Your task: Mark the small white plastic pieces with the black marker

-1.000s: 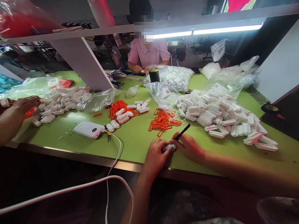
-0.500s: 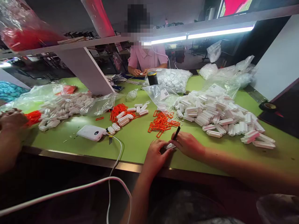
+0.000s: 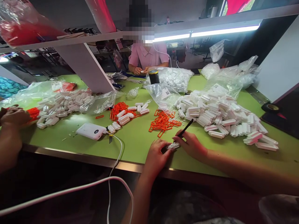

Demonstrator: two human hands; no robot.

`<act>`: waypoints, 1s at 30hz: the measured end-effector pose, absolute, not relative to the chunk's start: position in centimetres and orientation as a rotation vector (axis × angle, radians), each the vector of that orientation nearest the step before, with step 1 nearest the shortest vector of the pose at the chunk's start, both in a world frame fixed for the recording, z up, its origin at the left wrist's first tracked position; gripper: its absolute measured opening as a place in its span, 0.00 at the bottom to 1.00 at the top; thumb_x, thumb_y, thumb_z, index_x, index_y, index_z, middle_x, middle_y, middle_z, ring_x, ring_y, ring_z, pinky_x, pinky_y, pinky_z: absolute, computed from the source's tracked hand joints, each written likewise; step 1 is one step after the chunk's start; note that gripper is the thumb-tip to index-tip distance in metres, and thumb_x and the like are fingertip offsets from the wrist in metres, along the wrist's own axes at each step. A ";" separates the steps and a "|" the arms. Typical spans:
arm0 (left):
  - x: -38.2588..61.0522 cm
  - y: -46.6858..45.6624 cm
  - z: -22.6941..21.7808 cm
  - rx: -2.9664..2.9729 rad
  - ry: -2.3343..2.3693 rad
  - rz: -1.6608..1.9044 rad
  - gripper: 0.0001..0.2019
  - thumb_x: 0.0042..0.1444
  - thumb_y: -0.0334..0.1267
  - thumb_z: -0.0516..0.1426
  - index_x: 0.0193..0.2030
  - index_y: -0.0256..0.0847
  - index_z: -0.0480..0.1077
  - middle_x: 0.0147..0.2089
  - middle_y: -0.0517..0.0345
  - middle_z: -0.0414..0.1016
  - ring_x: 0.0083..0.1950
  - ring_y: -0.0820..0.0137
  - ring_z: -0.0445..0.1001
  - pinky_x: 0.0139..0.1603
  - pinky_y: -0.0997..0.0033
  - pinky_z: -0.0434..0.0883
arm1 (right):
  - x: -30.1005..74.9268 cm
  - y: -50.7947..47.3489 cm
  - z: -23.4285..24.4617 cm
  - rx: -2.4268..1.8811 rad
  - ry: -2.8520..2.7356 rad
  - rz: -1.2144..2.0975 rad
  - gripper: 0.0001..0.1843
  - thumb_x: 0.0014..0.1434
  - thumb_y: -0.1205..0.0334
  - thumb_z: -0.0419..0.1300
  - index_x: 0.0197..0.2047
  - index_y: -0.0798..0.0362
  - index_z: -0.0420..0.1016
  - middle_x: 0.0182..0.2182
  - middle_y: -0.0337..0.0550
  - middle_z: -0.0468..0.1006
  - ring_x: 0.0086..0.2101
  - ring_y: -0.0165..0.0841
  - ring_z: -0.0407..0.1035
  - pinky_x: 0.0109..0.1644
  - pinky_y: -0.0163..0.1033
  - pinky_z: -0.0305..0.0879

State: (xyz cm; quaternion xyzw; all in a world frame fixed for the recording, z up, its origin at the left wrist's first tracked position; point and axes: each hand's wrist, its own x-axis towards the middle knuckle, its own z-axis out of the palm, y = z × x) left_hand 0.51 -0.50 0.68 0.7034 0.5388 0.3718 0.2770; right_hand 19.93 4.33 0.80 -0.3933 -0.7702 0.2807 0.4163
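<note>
My left hand (image 3: 156, 155) is closed around a small white plastic connector (image 3: 172, 146), held just above the green table (image 3: 137, 140) near its front edge. My right hand (image 3: 192, 143) pinches a thin black tool (image 3: 184, 128) like a pen, its lower end at the connector. A loose heap of orange plastic clips (image 3: 163, 122) lies just beyond my hands. To the right spreads a large pile of white connectors (image 3: 221, 115).
A white power bank (image 3: 91, 131) with a white cable (image 3: 112, 174) lies left of my hands. Another person's hand (image 3: 14, 116) works at the far left by a bagged pile of white parts (image 3: 63, 104). A person in pink sits opposite behind plastic bags (image 3: 173, 79).
The black tool in my right hand has tilted from more upright to slanting up to the right again. The connector stays between both hands. The view shifted slightly.
</note>
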 end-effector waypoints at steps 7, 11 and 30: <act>0.5 -0.5 0.6 1.873 1.448 0.997 0.05 0.58 0.33 0.67 0.42 0.43 0.80 0.41 0.57 0.79 0.47 0.63 0.75 0.52 0.62 0.71 | 20.1 4.2 0.7 -0.972 -2.002 0.591 0.18 0.74 0.48 0.55 0.38 0.50 0.73 0.30 0.42 0.80 0.30 0.35 0.74 0.37 0.38 0.71; 0.5 -0.6 0.7 1.883 1.462 0.984 0.05 0.58 0.34 0.67 0.42 0.44 0.80 0.41 0.57 0.79 0.46 0.63 0.76 0.51 0.62 0.71 | 20.1 4.0 0.9 -0.908 -2.098 0.442 0.15 0.76 0.52 0.54 0.39 0.51 0.73 0.30 0.42 0.79 0.30 0.34 0.73 0.36 0.37 0.69; 0.5 -0.5 0.6 1.893 1.452 1.003 0.05 0.59 0.35 0.67 0.42 0.44 0.81 0.40 0.57 0.79 0.45 0.64 0.75 0.50 0.64 0.71 | 20.1 4.8 0.8 -1.035 -1.863 0.954 0.20 0.70 0.42 0.58 0.37 0.49 0.72 0.30 0.42 0.83 0.29 0.35 0.76 0.35 0.38 0.73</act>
